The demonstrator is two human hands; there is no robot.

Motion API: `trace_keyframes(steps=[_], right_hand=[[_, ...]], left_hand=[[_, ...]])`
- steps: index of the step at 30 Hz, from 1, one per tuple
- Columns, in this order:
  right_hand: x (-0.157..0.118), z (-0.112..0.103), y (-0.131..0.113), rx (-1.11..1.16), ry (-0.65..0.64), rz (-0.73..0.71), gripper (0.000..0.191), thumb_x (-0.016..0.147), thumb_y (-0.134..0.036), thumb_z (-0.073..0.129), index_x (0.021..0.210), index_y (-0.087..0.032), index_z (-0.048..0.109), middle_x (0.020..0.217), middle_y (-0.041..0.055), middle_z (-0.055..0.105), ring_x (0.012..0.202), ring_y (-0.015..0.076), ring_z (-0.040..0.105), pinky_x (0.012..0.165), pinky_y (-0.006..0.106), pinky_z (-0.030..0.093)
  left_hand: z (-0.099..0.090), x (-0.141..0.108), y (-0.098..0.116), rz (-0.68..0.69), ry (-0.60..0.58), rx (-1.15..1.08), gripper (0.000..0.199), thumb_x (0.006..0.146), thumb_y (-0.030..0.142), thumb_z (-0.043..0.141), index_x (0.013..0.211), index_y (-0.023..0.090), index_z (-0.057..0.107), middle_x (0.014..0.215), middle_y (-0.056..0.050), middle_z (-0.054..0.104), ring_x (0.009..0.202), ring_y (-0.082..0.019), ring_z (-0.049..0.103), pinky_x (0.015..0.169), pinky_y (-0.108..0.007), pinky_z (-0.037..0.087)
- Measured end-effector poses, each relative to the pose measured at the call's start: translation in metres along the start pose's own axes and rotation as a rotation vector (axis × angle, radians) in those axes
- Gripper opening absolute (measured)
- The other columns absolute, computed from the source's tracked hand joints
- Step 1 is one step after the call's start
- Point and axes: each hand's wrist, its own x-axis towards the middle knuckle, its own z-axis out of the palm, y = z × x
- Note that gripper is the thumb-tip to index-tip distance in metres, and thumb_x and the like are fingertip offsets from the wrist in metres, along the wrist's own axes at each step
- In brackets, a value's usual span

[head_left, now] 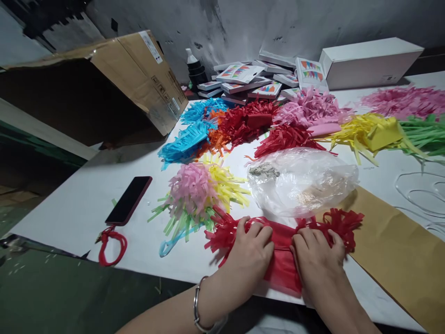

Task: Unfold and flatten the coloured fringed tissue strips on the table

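Worktop [79, 206]: white. Carton [130, 76]: brown, open, left of and beyond the bag [302, 183]. Bag: clear plastic, crumpled. Red paper [283, 262]: fringed at both ends, on the worktop, just nearside of the bag. Left hand [251, 253] and right hand [317, 260]: fingers curled, each holding the red paper. Phone [128, 201]: dark-screened, well left of the bag.

The paper [283, 271] is bright red, a smooth band across the middle with curly cut strips bunched at its left and right ends. A crease crosses the band, which lies on the surface [194, 260] by its near edge, under both hands [248, 257].
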Motion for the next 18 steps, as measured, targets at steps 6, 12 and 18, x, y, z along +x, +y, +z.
trace_keyframes(steps=[6, 12, 18], right_hand=[[-0.004, -0.001, -0.008, 0.183, 0.065, -0.126, 0.028, 0.082, -0.002, 0.050, 0.097, -0.020, 0.065, 0.095, 0.0059, 0.069, 0.099, 0.0241, 0.059, 0.115, 0.054, 0.021], [0.001, 0.003, -0.015, 0.145, 0.113, -0.166, 0.023, 0.084, -0.003, 0.049, 0.089, -0.019, 0.065, 0.087, 0.0061, 0.067, 0.094, 0.0245, 0.058, 0.113, 0.053, 0.024], [0.012, -0.002, -0.006, 0.437, 0.342, -0.057, 0.022, 0.099, -0.012, 0.045, 0.094, -0.023, 0.063, 0.087, 0.0004, 0.069, 0.086, 0.0177, 0.062, 0.105, 0.042, 0.032]], left_hand=[[0.006, 0.014, -0.008, 0.182, -0.022, 0.021, 0.016, 0.094, 0.017, 0.063, 0.079, 0.017, 0.069, 0.088, -0.004, 0.064, 0.090, -0.024, 0.055, 0.103, -0.053, 0.035], [0.002, 0.015, -0.016, 0.041, 0.011, -0.119, 0.012, 0.089, 0.021, 0.066, 0.078, 0.017, 0.067, 0.088, -0.005, 0.066, 0.087, -0.022, 0.058, 0.091, -0.045, 0.043], [0.004, -0.006, 0.005, 0.364, 0.188, -0.165, 0.005, 0.096, 0.015, 0.062, 0.093, 0.015, 0.066, 0.098, -0.006, 0.070, 0.095, -0.021, 0.059, 0.095, -0.034, 0.046]])
